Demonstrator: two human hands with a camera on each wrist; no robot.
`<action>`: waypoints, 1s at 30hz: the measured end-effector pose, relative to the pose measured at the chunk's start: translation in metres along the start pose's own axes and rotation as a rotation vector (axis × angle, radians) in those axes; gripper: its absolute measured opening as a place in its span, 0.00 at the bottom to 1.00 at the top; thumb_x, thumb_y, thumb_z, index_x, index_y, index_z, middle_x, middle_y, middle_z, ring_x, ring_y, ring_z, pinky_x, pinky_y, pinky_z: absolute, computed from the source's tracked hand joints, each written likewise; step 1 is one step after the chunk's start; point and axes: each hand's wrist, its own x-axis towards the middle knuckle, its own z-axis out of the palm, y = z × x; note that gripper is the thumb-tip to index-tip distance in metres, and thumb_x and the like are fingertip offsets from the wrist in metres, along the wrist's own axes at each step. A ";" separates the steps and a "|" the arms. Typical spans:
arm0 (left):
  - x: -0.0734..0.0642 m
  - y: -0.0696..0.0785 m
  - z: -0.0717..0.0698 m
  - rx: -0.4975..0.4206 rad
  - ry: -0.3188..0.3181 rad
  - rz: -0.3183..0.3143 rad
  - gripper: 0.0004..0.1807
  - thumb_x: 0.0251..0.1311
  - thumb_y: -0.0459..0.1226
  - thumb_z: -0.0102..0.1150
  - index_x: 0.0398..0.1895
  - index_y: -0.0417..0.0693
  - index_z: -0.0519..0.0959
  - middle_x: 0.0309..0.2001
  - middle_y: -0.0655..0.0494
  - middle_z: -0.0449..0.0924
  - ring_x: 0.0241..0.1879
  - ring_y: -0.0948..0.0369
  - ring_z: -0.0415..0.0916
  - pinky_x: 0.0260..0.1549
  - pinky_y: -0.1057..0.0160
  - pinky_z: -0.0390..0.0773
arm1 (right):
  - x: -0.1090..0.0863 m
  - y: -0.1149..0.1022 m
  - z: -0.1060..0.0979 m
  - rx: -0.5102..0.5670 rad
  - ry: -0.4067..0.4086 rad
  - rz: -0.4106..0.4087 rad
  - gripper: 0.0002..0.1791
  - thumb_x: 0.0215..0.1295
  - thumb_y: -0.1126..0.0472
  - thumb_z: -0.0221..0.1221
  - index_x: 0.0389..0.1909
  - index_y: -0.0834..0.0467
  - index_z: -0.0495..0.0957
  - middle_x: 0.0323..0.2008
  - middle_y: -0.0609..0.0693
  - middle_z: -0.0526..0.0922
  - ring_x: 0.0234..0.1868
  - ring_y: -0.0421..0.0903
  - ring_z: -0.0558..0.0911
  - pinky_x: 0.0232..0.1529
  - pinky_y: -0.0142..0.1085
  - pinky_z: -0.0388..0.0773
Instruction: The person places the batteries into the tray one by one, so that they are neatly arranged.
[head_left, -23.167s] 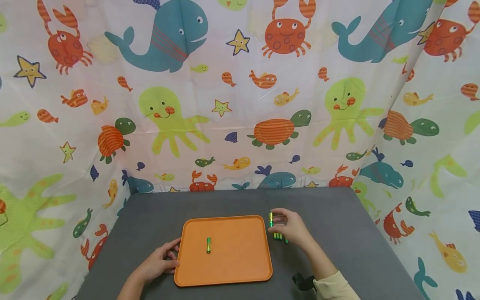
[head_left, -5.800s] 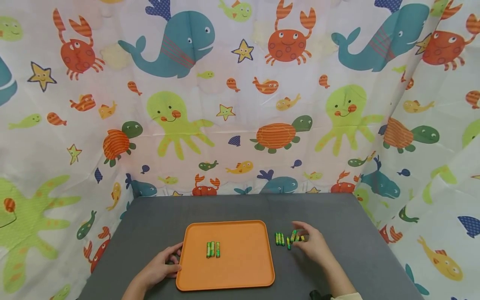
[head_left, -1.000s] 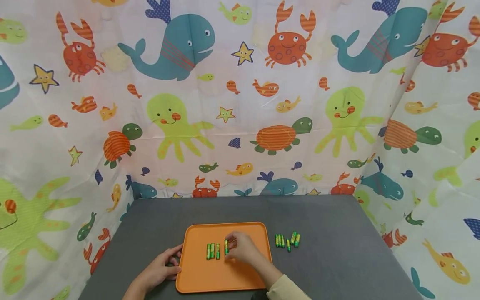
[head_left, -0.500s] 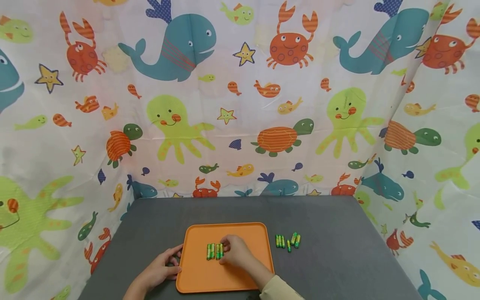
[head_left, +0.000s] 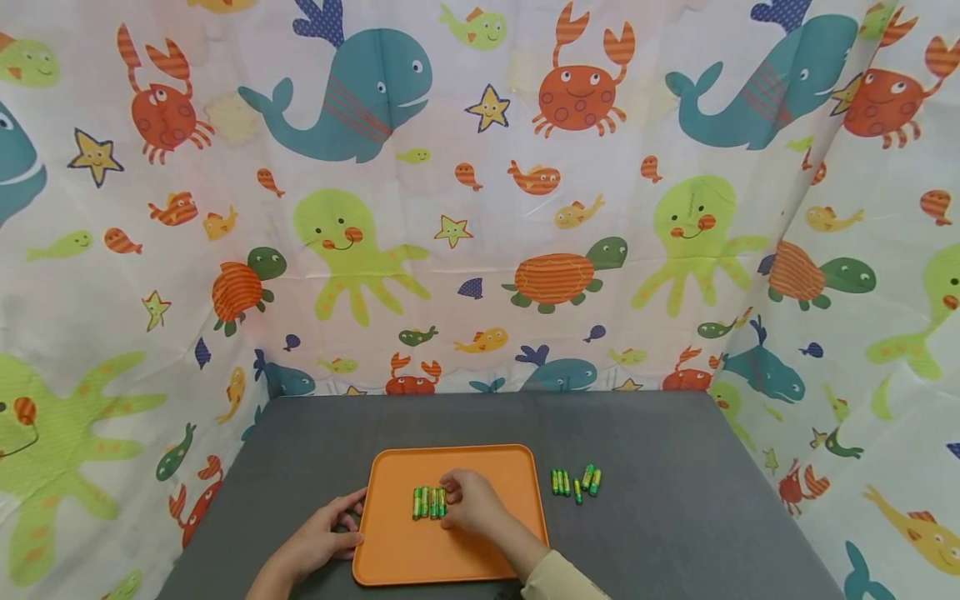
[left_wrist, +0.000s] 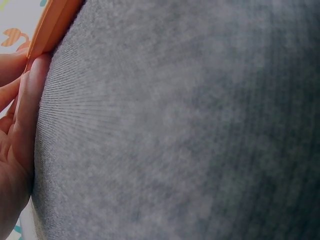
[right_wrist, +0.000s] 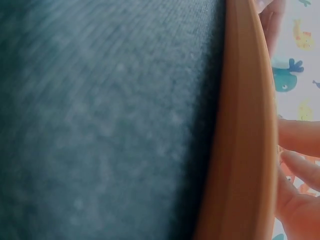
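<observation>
My left hand holds the left edge of an orange tray. Its thumb and fingers meet the rim, as the left wrist view also shows. Near the tray's middle several green-and-yellow batteries lie side by side in a short row. The right hand reaches over the tray and pinches the rightmost battery of the row between thumb and fingers at its two ends. From the right wrist, the tray rim fills the middle, the right hand's fingers show behind it, and the batteries are hidden.
Right of the tray, three batteries stand close in a row, with a single battery and two tilted batteries beside them. The grey table ends at a sea-animal curtain behind and on both sides.
The right hand brought a battery from the right-hand group and slid it left against the tray's row, whose gaps have closed. Earlier, the tray held fewer batteries. The left hand stayed at the rim.
</observation>
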 end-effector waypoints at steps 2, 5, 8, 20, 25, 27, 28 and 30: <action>0.000 -0.001 0.000 0.003 0.001 0.001 0.46 0.60 0.34 0.68 0.79 0.41 0.55 0.46 0.45 0.70 0.41 0.54 0.73 0.37 0.54 0.83 | -0.002 0.000 0.000 0.010 -0.002 -0.001 0.34 0.41 0.76 0.77 0.54 0.62 0.79 0.42 0.52 0.79 0.40 0.46 0.78 0.37 0.38 0.79; 0.000 -0.001 0.000 0.006 0.002 0.004 0.46 0.60 0.34 0.68 0.79 0.41 0.55 0.46 0.45 0.70 0.41 0.54 0.73 0.37 0.54 0.83 | -0.003 0.001 -0.001 0.023 -0.003 -0.002 0.34 0.42 0.77 0.76 0.55 0.62 0.79 0.42 0.52 0.80 0.40 0.46 0.79 0.37 0.38 0.79; 0.000 -0.001 -0.001 0.008 0.002 0.006 0.46 0.60 0.34 0.68 0.79 0.41 0.55 0.45 0.45 0.71 0.41 0.54 0.73 0.37 0.54 0.84 | -0.006 0.000 -0.003 0.033 0.004 -0.007 0.34 0.41 0.77 0.76 0.55 0.62 0.79 0.43 0.53 0.80 0.41 0.48 0.79 0.38 0.39 0.79; -0.002 0.000 -0.002 0.010 -0.008 0.018 0.46 0.61 0.34 0.68 0.79 0.40 0.54 0.44 0.45 0.71 0.40 0.54 0.73 0.37 0.54 0.83 | -0.018 -0.008 -0.032 -0.018 0.053 -0.073 0.33 0.50 0.72 0.74 0.60 0.60 0.78 0.51 0.58 0.81 0.46 0.53 0.81 0.39 0.40 0.80; -0.003 0.001 -0.001 0.014 -0.009 0.018 0.46 0.61 0.33 0.67 0.79 0.39 0.54 0.43 0.46 0.71 0.40 0.54 0.73 0.36 0.55 0.83 | -0.026 -0.012 -0.045 -0.063 0.109 -0.086 0.32 0.54 0.67 0.74 0.61 0.54 0.77 0.54 0.58 0.80 0.49 0.54 0.80 0.40 0.39 0.80; -0.004 0.001 -0.001 0.014 -0.008 0.016 0.46 0.61 0.33 0.67 0.79 0.39 0.54 0.44 0.46 0.71 0.40 0.54 0.73 0.36 0.55 0.83 | -0.030 -0.013 -0.051 -0.080 0.135 -0.098 0.32 0.54 0.66 0.74 0.61 0.54 0.77 0.54 0.58 0.80 0.49 0.54 0.80 0.40 0.40 0.81; -0.004 0.002 -0.001 0.015 -0.008 0.016 0.46 0.61 0.33 0.67 0.79 0.39 0.54 0.44 0.45 0.71 0.40 0.54 0.73 0.36 0.55 0.83 | -0.032 -0.013 -0.054 -0.087 0.147 -0.100 0.32 0.54 0.65 0.74 0.61 0.55 0.76 0.54 0.57 0.80 0.50 0.54 0.80 0.41 0.41 0.81; -0.004 0.002 0.000 0.015 -0.004 0.015 0.45 0.61 0.33 0.67 0.79 0.39 0.54 0.45 0.45 0.71 0.40 0.54 0.73 0.36 0.55 0.83 | -0.035 -0.013 -0.061 -0.103 0.174 -0.104 0.31 0.55 0.64 0.74 0.61 0.55 0.77 0.54 0.57 0.80 0.50 0.53 0.80 0.42 0.42 0.81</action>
